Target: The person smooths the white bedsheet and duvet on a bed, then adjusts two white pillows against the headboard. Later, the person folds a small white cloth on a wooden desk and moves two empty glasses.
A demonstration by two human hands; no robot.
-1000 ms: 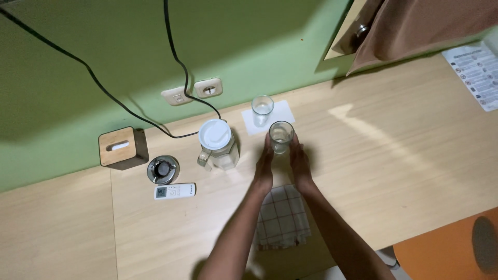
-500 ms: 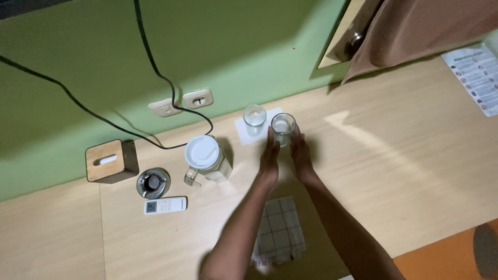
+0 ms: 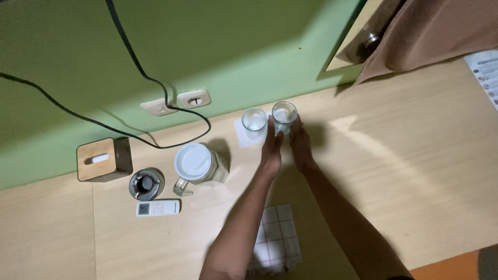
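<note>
- The left hand [image 3: 272,148] and the right hand [image 3: 299,142] reach side by side toward the far edge of the table [image 3: 404,171], palms facing each other with a narrow gap between them.
- Both hands close around one clear drinking glass [image 3: 284,115], the left fingertips on its left side, the right ones on its right. It stands upright close to the wall edge of the table.
- Whether the glass rests on the wood or is lifted just off it, I cannot tell.
- A second clear glass [image 3: 254,119] stands just to the left, on a white square coaster [image 3: 241,136]. It is nearly touching the held one, and no hand is on it.
- As a judgement: the held glass sits level with its partner but off the coaster, so the pairing looks close to done, with only the release left.
- Further left stands a glass jug with a white lid [image 3: 195,163], its handle toward the near edge.
- Beyond it lie a round metal ashtray [image 3: 146,183], a white remote control [image 3: 158,208] and a wooden tissue box [image 3: 104,158], toward the table's left end.
- A checked cloth [image 3: 277,241] lies at the near edge, between the two forearms.
- A black cable [image 3: 155,83] runs down the green wall to a socket [image 3: 161,107].
</note>
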